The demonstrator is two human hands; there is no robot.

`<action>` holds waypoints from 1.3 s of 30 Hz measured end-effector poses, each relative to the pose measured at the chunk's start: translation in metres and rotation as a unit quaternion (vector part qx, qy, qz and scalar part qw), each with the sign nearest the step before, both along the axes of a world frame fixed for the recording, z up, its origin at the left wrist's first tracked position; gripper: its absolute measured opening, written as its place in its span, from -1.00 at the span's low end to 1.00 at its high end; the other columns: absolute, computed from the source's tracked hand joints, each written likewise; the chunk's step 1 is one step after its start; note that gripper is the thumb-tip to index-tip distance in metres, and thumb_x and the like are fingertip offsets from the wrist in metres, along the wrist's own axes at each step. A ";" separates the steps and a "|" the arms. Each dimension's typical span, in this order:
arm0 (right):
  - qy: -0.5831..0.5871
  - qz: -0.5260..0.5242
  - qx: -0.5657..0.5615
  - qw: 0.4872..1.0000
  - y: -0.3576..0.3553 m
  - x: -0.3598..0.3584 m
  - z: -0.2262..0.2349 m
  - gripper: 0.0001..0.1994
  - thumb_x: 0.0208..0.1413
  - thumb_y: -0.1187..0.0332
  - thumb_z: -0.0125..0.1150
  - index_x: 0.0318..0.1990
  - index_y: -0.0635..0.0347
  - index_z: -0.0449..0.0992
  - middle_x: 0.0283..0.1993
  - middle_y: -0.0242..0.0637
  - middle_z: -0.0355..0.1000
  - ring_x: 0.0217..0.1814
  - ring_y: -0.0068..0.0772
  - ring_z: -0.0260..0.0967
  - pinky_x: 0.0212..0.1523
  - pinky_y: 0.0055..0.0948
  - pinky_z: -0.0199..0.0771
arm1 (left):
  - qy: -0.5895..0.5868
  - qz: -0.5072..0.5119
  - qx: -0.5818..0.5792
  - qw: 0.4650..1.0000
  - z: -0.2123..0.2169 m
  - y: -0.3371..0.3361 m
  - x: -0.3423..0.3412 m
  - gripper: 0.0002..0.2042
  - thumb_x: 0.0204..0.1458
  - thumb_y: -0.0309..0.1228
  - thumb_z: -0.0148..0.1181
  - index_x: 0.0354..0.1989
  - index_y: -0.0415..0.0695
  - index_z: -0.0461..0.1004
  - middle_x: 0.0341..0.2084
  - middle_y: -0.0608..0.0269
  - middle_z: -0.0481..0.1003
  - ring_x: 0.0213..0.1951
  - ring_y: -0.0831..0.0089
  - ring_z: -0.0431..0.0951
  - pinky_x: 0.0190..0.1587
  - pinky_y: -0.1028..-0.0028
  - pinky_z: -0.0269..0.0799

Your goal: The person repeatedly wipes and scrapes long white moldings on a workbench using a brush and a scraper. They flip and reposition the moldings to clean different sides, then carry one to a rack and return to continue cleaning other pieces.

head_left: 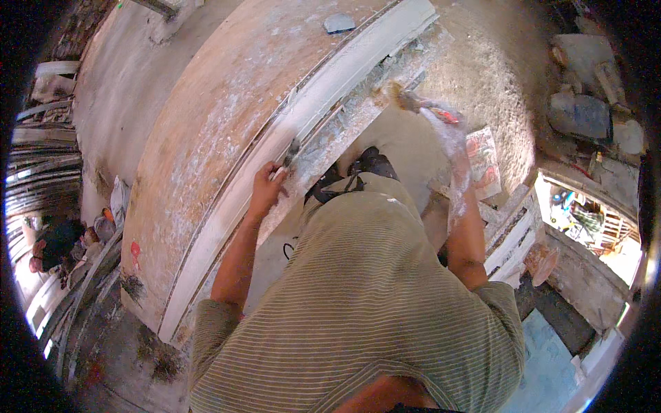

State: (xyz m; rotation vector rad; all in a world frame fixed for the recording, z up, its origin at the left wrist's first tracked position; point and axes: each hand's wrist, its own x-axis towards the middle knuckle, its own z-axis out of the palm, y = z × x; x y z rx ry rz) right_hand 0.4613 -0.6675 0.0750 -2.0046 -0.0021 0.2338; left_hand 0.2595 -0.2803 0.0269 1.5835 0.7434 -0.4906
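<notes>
A long white strip of moulding runs diagonally over the work surface in front of me. My left hand is at its near edge, with the fingers pinched on a small pale piece. Just beyond those fingertips a small dark patch shows on the strip; I cannot make out what it is. My right hand, coated in white up the forearm, grips a brush with tan bristles and some red by the fingers. The bristles point left, over the crusted ledge beside the strip.
The wide brown board beyond the strip has white smears and a flat grey piece. A printed sheet or bag lies right of my right forearm. Stacked long strips stand far left; grey containers sit far right.
</notes>
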 end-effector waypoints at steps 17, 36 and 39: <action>-0.010 0.061 0.033 0.998 -0.009 0.052 0.004 -0.82 0.08 0.51 0.26 -0.14 0.24 0.59 -0.14 -0.37 0.55 -0.08 -0.58 0.45 -0.01 -0.54 0.45 | -0.113 -0.011 0.072 0.991 -0.046 -0.099 0.121 -0.70 0.04 -0.36 0.18 -0.16 -0.36 0.45 -0.46 -0.01 0.52 -0.76 0.36 0.46 -0.72 0.36 0.33; 0.063 -0.001 0.014 0.998 -0.104 0.164 -0.014 -0.84 0.09 0.44 0.27 -0.16 0.21 0.60 -0.13 -0.36 0.55 -0.05 -0.56 0.44 0.01 -0.50 0.43 | -0.130 -0.024 0.108 0.985 -0.045 -0.166 0.239 -0.68 0.05 -0.32 0.20 -0.17 -0.37 0.47 -0.54 0.06 0.52 -0.76 0.42 0.45 -0.73 0.42 0.30; 0.080 -0.004 0.061 0.995 -0.109 0.168 -0.016 -0.83 0.09 0.44 0.27 -0.16 0.22 0.60 -0.13 -0.36 0.55 -0.05 -0.56 0.44 0.00 -0.50 0.43 | -0.112 -0.010 0.087 0.990 -0.022 -0.197 0.283 -0.68 0.05 -0.34 0.21 -0.15 -0.36 0.46 -0.53 0.06 0.52 -0.80 0.43 0.42 -0.78 0.43 0.25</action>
